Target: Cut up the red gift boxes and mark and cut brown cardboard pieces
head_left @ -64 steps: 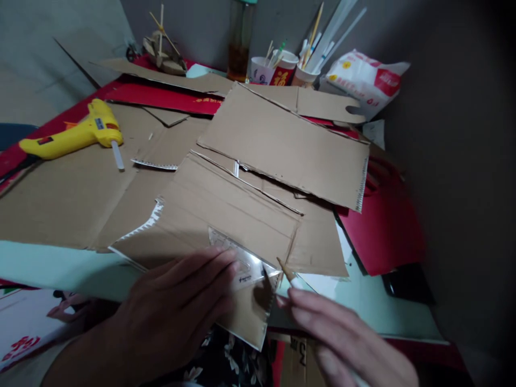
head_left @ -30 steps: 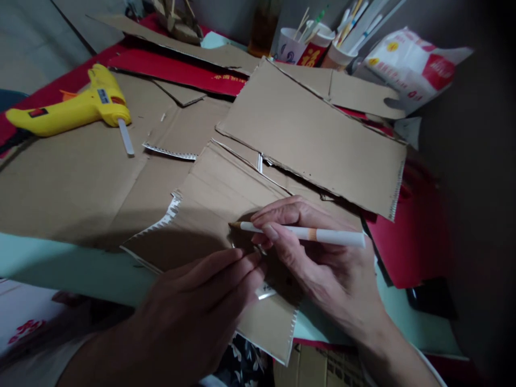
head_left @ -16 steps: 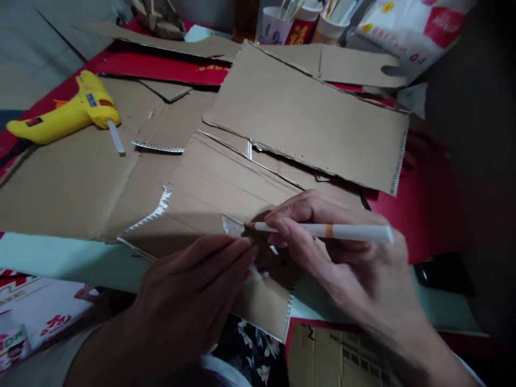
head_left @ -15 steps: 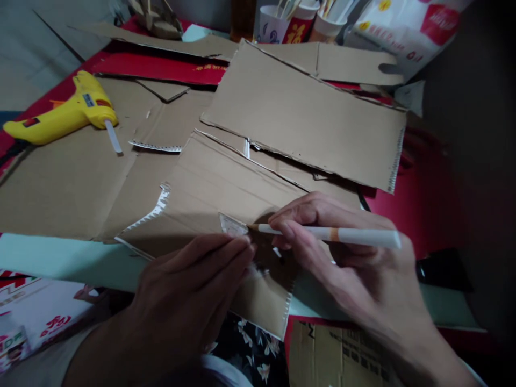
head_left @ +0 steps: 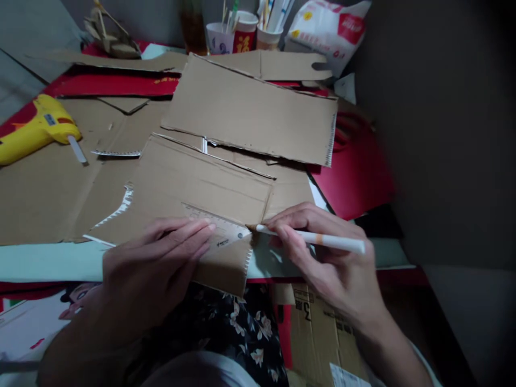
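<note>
A clear triangular set square (head_left: 226,236) with printed markings lies on a brown cardboard piece (head_left: 193,177). My left hand (head_left: 161,252) presses it down, fingers straight and held together over its left part. Between the thumb and fingers of my right hand (head_left: 322,247) is a white pen (head_left: 334,242) with an orange band and a brown pointed tip. That tip is at the set square's right corner, beside the cardboard's right edge; whether it touches the board I cannot tell. Faint lines run across the cardboard.
A yellow glue gun (head_left: 40,129) lies at the left, a glue stick poking out of it. Behind are a larger cardboard panel (head_left: 253,107), cups (head_left: 245,32) with sticks, and a white plastic package (head_left: 322,32). Red sheets (head_left: 350,177) lie at the right.
The view has shifted, so the table appears further left. Against the cardboard, the pen has moved right to its edge. My left hand now covers less of the set square.
</note>
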The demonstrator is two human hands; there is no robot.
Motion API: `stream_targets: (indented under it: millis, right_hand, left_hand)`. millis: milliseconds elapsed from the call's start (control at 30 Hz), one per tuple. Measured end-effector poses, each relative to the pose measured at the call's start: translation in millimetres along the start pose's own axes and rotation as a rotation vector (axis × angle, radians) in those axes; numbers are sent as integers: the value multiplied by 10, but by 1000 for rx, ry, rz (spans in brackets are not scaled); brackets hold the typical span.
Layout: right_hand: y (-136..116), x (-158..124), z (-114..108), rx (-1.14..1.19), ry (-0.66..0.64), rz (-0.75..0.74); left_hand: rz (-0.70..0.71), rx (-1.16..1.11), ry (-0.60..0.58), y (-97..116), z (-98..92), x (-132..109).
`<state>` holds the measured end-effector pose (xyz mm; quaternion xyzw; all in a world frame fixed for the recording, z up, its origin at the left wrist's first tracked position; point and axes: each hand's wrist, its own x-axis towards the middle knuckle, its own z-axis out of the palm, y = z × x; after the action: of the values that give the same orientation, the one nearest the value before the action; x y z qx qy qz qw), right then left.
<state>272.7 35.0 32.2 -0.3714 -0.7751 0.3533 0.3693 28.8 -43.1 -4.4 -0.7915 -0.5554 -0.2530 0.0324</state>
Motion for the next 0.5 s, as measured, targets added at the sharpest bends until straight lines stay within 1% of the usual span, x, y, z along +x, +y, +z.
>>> stream_targets:
  millis: [67, 200, 367, 500]
  right_hand:
    - [28, -31, 7, 11, 24, -3]
    - [98, -140, 19, 39, 81, -25]
    - [183, -248, 75, 110, 160, 6]
    - [214, -252, 107, 119, 182, -26]
  left_hand:
    - [35, -4, 30, -1, 17, 17]
    - [107, -18, 132, 19, 30, 74]
    - [148, 9, 149, 11, 24, 86]
    - [154, -26, 148, -40, 50, 55]
